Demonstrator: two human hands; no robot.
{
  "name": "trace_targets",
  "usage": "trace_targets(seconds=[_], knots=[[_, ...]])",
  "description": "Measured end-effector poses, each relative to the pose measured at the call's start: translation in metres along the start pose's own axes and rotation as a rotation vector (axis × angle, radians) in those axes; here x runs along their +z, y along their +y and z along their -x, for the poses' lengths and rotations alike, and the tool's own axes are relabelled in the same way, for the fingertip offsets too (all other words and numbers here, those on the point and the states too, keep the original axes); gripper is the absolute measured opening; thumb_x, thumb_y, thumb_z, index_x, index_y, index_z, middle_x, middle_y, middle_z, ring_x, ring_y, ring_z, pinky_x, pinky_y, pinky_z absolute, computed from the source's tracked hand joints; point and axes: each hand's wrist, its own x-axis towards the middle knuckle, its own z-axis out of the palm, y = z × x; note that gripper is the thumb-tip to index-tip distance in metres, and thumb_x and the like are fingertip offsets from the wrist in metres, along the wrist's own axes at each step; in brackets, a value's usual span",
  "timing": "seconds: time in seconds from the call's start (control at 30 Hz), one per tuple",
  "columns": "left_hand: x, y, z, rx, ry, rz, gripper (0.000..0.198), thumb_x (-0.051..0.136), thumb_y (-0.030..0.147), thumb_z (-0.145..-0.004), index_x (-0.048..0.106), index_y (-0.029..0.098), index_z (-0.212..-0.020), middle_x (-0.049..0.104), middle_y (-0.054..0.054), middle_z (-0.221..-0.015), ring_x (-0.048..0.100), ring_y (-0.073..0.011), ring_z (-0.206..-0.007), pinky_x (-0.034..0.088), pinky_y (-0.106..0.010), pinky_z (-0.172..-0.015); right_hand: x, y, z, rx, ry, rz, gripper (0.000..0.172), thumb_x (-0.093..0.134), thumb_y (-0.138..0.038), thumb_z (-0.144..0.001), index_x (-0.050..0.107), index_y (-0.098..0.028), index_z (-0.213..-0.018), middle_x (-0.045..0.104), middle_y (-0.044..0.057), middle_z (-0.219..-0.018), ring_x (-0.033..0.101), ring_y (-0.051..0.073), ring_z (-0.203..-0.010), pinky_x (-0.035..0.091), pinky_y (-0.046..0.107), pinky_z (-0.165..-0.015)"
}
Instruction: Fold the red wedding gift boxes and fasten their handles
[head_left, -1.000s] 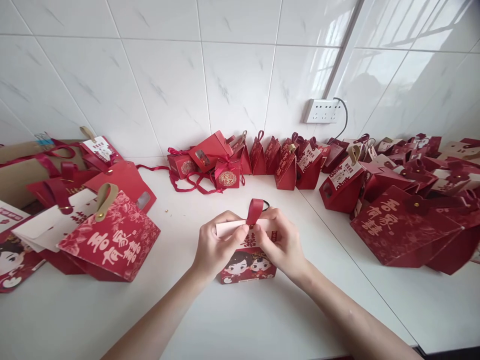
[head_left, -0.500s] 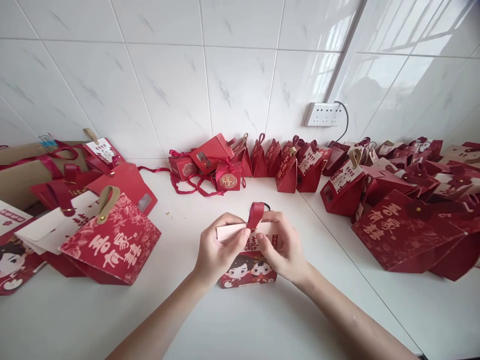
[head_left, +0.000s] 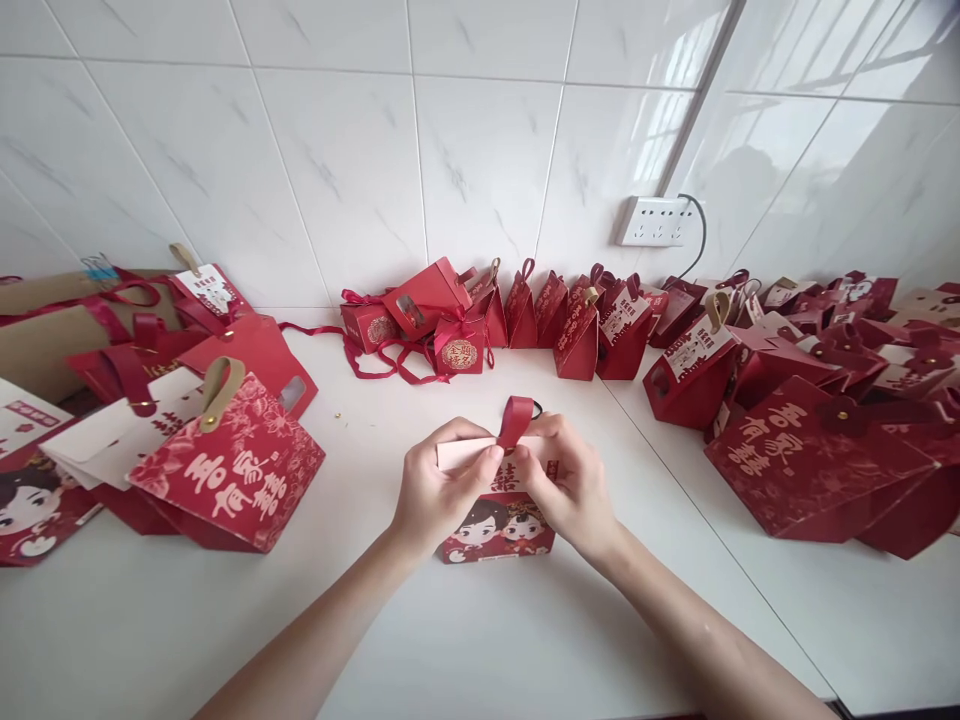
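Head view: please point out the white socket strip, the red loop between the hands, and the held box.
White socket strip [head_left: 654,222], head view: front face.
Red loop [head_left: 516,421], head view: upper band.
Held box [head_left: 500,530], head view: front panel.

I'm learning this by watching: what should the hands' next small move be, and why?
Probably a gentle press of both thumbs at the loop's foot: the left hand and right hand hold the box by its top, and their thumbs are already close to where the red loop meets it.
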Motion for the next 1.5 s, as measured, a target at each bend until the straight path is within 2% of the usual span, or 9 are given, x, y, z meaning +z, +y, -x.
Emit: trace_targets(seconds=[0.7, 0.9, 0.97, 1.07, 1.17, 1.23, 1.3, 1.4, 1.5], knots=[[-0.002, 0.000, -0.001, -0.076, -0.038, 0.012, 0.020, 0.061, 0.037, -0.080, 0.059, 0.018, -0.072, 0.061, 0.000, -0.064, 0.056, -0.0123, -0.059, 0.045, -0.021, -0.054, 0.004, 0.000, -0.001, 0.012, 0.015, -0.038, 0.012, 0.053, -0.018, -0.087, 0.046, -0.022, -0.076, 0.054, -0.005, -0.063, 0.043, 0.008, -0.050, 0.034, 0.019, -0.044], [-0.006, -0.007, 0.000, -0.082, -0.136, 0.092, 0.023, 0.056, 0.039, -0.082, 0.061, 0.017, -0.079, 0.061, -0.002, -0.068, 0.057, -0.0145, -0.063, 0.045, -0.024, -0.057, -0.003, 0.002, 0.001, -0.040, -0.052, -0.049, 0.008, 0.049, -0.017, -0.087, 0.053, -0.023, -0.092, 0.057, -0.001, -0.075, 0.050, 0.011, -0.057, 0.042, 0.024, -0.051], [-0.008, -0.010, -0.002, -0.104, -0.146, 0.111, 0.024, 0.056, 0.039, -0.082, 0.061, 0.016, -0.080, 0.059, -0.002, -0.068, 0.056, -0.0144, -0.064, 0.045, -0.024, -0.057, -0.008, 0.010, 0.002, -0.035, -0.141, -0.073, 0.027, 0.051, -0.019, -0.085, 0.049, -0.023, -0.112, 0.058, 0.001, -0.082, 0.053, 0.013, -0.059, 0.045, 0.027, -0.055], [-0.011, -0.015, -0.006, -0.150, -0.010, 0.109, 0.024, 0.061, 0.039, -0.078, 0.058, 0.015, -0.074, 0.054, 0.001, -0.064, 0.051, -0.0118, -0.059, 0.042, -0.022, -0.054, -0.015, 0.026, 0.001, -0.020, -0.243, -0.157, 0.063, 0.055, -0.025, -0.083, 0.025, -0.021, -0.138, 0.059, 0.004, -0.088, 0.058, 0.017, -0.070, 0.052, 0.033, -0.065], [-0.015, -0.019, -0.012, -0.245, 0.152, 0.173, 0.027, 0.065, 0.041, -0.074, 0.056, 0.015, -0.072, 0.054, 0.002, -0.061, 0.052, -0.0115, -0.056, 0.043, -0.022, -0.053, -0.018, 0.038, -0.002, 0.078, -0.379, -0.172, 0.049, 0.054, -0.029, -0.084, 0.039, -0.021, -0.131, 0.062, 0.008, -0.099, 0.060, 0.020, -0.087, 0.053, 0.040, -0.079], [-0.017, -0.022, -0.014, -0.328, 0.212, 0.226, 0.031, 0.065, 0.045, -0.073, 0.057, 0.015, -0.075, 0.059, 0.000, -0.064, 0.057, -0.0141, -0.058, 0.046, -0.024, -0.054, -0.017, 0.041, -0.004, 0.214, -0.451, -0.161, 0.031, 0.053, -0.033, -0.086, 0.054, -0.020, -0.114, 0.064, 0.009, -0.106, 0.061, 0.021, -0.092, 0.053, 0.041, -0.082], [-0.018, -0.025, -0.016, -0.358, 0.236, 0.254, 0.035, 0.062, 0.048, -0.075, 0.059, 0.015, -0.085, 0.065, -0.003, -0.073, 0.063, -0.0186, -0.066, 0.050, -0.027, -0.059, -0.014, 0.041, -0.004, 0.370, -0.448, -0.195, 0.029, 0.054, -0.040, -0.086, 0.059, -0.019, -0.105, 0.065, 0.010, -0.107, 0.062, 0.023, -0.096, 0.054, 0.041, -0.082], [-0.019, -0.031, -0.017, -0.277, 0.258, 0.205, 0.045, 0.056, 0.051, -0.079, 0.055, 0.017, -0.109, 0.067, -0.010, -0.108, 0.064, -0.0259, -0.101, 0.053, -0.034, -0.080, -0.010, 0.040, -0.005, 0.554, -0.306, -0.377, 0.037, 0.060, -0.050, -0.082, 0.060, -0.019, -0.102, 0.066, 0.010, -0.109, 0.064, 0.024, -0.097, 0.055, 0.041, -0.081], [-0.016, -0.037, -0.016, -0.241, 0.242, 0.121, 0.063, 0.057, 0.053, -0.078, 0.043, 0.019, -0.129, 0.050, -0.014, -0.138, 0.043, -0.0288, -0.133, 0.039, -0.042, -0.105, -0.009, 0.042, -0.009, 0.659, -0.066, -0.619, 0.042, 0.063, -0.053, -0.080, 0.060, -0.021, -0.107, 0.065, 0.008, -0.116, 0.064, 0.024, -0.100, 0.055, 0.041, -0.085]])
